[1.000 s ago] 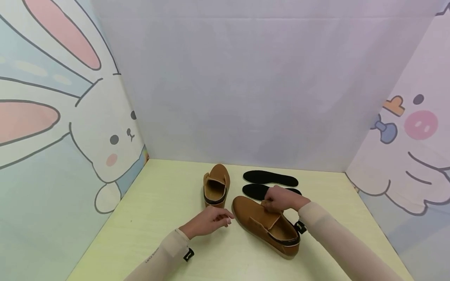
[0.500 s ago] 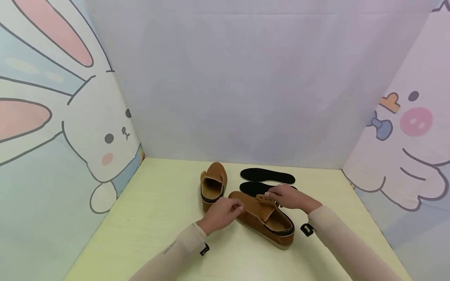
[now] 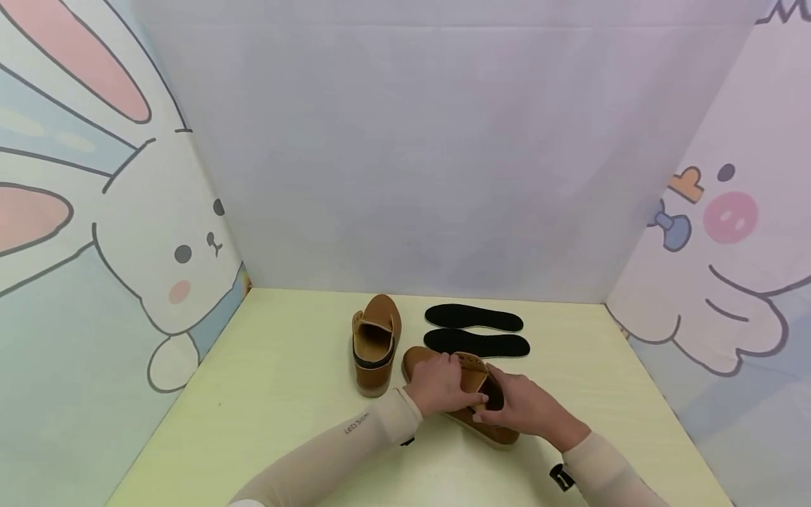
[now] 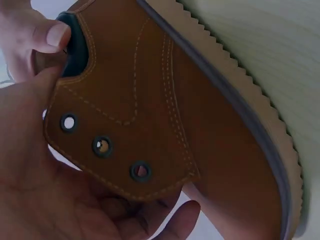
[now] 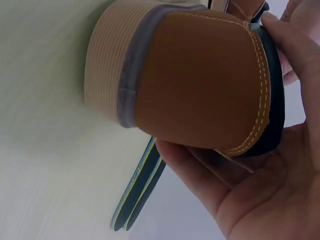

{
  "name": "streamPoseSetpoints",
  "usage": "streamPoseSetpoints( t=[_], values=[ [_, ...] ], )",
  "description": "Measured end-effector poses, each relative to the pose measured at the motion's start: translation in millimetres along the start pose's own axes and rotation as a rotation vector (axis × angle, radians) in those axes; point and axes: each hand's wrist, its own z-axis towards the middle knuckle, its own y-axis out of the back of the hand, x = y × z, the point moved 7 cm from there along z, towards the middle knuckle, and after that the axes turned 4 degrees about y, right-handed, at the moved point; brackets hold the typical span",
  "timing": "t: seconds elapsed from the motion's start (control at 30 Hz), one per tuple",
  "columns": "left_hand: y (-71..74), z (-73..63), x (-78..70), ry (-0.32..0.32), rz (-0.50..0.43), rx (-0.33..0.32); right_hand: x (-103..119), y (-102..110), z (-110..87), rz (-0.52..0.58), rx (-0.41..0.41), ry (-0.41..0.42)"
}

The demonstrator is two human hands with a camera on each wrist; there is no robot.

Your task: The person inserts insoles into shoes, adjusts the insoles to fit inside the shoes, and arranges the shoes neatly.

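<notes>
A brown leather shoe (image 3: 415, 356) with a pale sole lies at an angle on the table, partly covered by both hands. My left hand (image 3: 438, 384) reaches over its front and grips the shoe at the lace flap. In the left wrist view, that flap (image 4: 105, 145) has several dark-rimmed eyelets and no lace, with my fingers (image 4: 150, 215) behind it. My right hand (image 3: 526, 405) holds the dark padded collar around the heel opening. From the right wrist, the shoe's heel (image 5: 200, 85) fills the view, with thumb and fingers on either side of the collar.
A matching shoe (image 3: 374, 379) stands to the left, toe pointing away. Two black insoles (image 3: 475, 317) lie side by side behind the gripped shoe. Plain cloth (image 3: 418, 176) closes the back, and printed cartoon panels flank the table (image 3: 279, 394).
My left hand has moved right, from beside the shoe onto its lace flap. My right hand has left the flap and moved back to the heel collar. The shoe has shifted slightly.
</notes>
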Motion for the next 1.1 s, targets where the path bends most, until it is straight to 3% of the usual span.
streamPoseSetpoints(
  t=[0.1, 0.27, 0.4, 0.57, 0.83, 1.1],
  values=[
    [1.1, 1.2, -4.3, 0.001, 0.008, 0.0, -1.3, 0.2, -0.6, -0.015, -0.042, 0.012],
    [17.7, 1.2, -0.8, -0.001, -0.131, -0.036, -5.5, 4.3, 1.2, -0.065, -0.072, -0.002],
    [29.8, 2.0, 9.9, 0.02, -0.246, -0.065, -10.0, 7.1, 0.1, -0.106, -0.087, -0.013],
    [32.2, 2.2, 31.6, 0.063, -0.342, -0.086, -10.9, 7.9, -2.3, -0.136, -0.095, -0.005],
    [18.9, 1.5, 64.2, 0.144, -0.304, -0.062, -14.6, 9.0, -7.2, -0.159, -0.096, -0.03],
    [-10.1, 6.3, 75.1, 0.188, -0.184, -0.012, -16.1, 8.7, -8.0, -0.119, -0.075, -0.025]
  ],
)
